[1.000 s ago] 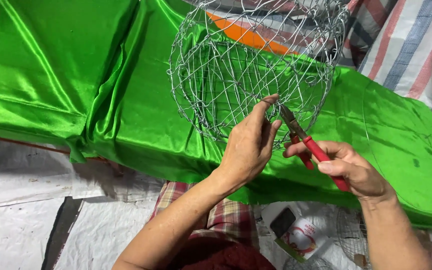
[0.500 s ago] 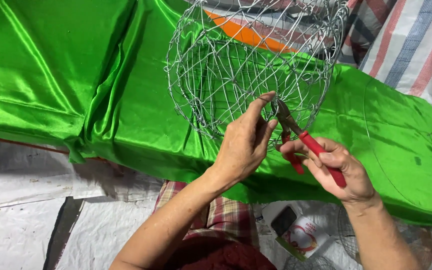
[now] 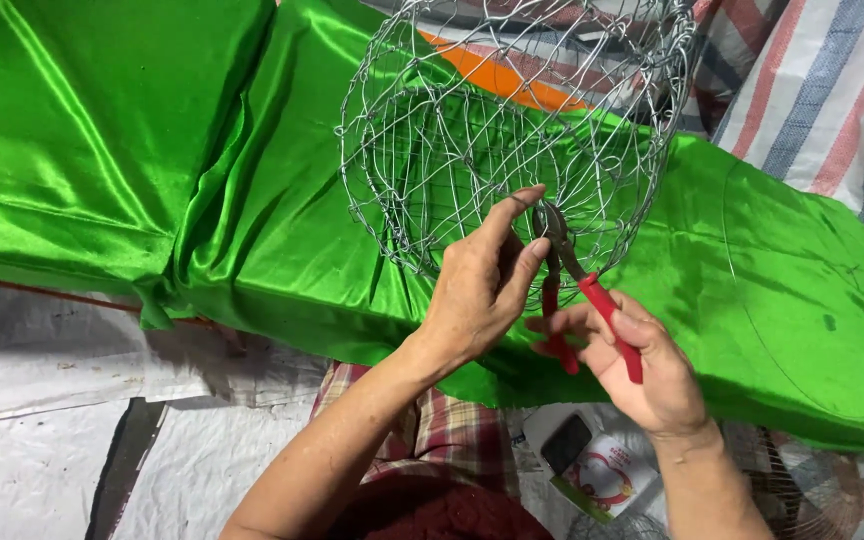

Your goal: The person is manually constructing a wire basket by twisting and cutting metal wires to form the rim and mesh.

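Wire cage pinched and nipped at its lower rim

The wire cage (image 3: 512, 130) stands over green satin (image 3: 152, 150), at 12 o'clock from both hands. The left hand (image 3: 477, 290) pinches a strand at the rim, fingers closed on it; the right hand (image 3: 642, 365) grips red-handled pliers (image 3: 577, 290), their nose at that same strand. Holding the strand taut and squeezing squarely would likely serve best. Which wire the nose bites is hidden behind the left fingertips; the cage top is cut off.

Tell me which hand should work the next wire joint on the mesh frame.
Probably right: the right hand holds the red-handled pliers, nose at the wire frame; the left hand pinches the wire.
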